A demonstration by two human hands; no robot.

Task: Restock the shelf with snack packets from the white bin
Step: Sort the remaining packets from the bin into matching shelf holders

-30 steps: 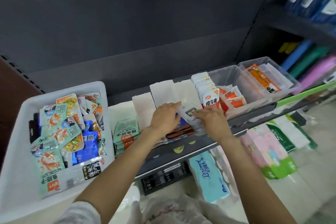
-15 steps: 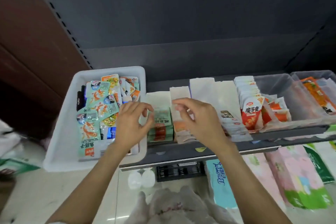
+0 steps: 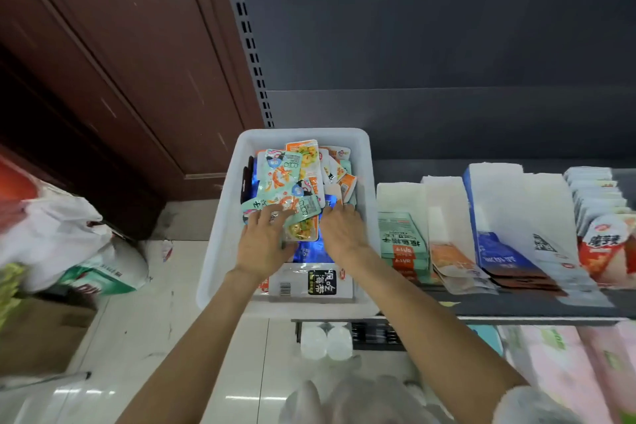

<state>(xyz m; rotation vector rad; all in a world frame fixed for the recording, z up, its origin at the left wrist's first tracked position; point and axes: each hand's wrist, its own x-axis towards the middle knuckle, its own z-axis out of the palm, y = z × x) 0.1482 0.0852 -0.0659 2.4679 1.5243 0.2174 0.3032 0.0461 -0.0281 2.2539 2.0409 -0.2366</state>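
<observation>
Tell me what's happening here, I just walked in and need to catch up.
A person is restocking a shelf with snacks. Both hands are down in the white bin among loose packets: the left hand rests on a pale green one, the right hand reaches in beside it. Nothing is lifted out yet. Rows of packets already stand on the shelf.

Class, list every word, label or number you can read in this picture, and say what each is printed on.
"魔芋爽": on the red-and-white packet at the shelf's right end, slightly blurred.
Black label on the white packet in the white bin: large characters, upside down, not surely readable.
Barcode beside that label: digits too small.
Green packets on the shelf: characters upside down, too blurred.
Teal packets in the bin: print too small.
</observation>
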